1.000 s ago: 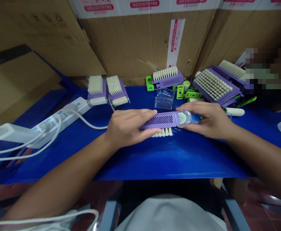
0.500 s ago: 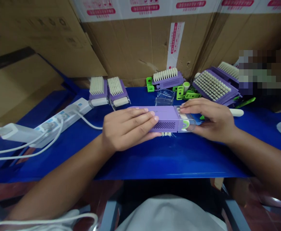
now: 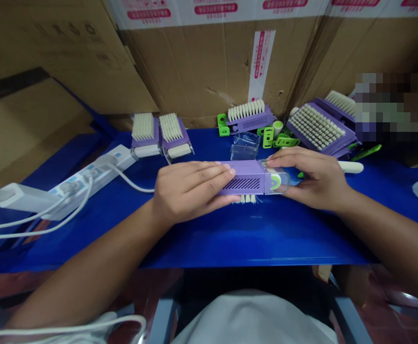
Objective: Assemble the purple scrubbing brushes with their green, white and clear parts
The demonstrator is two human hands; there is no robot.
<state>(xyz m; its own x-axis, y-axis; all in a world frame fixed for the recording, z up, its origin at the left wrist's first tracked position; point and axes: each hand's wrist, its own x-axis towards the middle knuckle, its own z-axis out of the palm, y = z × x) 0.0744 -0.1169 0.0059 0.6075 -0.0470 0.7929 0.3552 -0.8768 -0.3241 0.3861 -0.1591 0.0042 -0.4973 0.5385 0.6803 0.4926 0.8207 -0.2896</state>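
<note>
Purple bristle brush [image 3: 242,177] lay on the blue table [image 3: 259,234], bristles toward the person, left hand [image 3: 189,191] clamped flat over its body, right hand [image 3: 316,179] gripping the clear end cap [image 3: 276,177] squarely in line

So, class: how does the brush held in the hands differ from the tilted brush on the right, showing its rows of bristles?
The held brush lies bristles down, slotted back showing; the tilted brush faces its bristles up. The held brush has a clear end cover; the other shows none. Both are purple with pale bristles.
</note>
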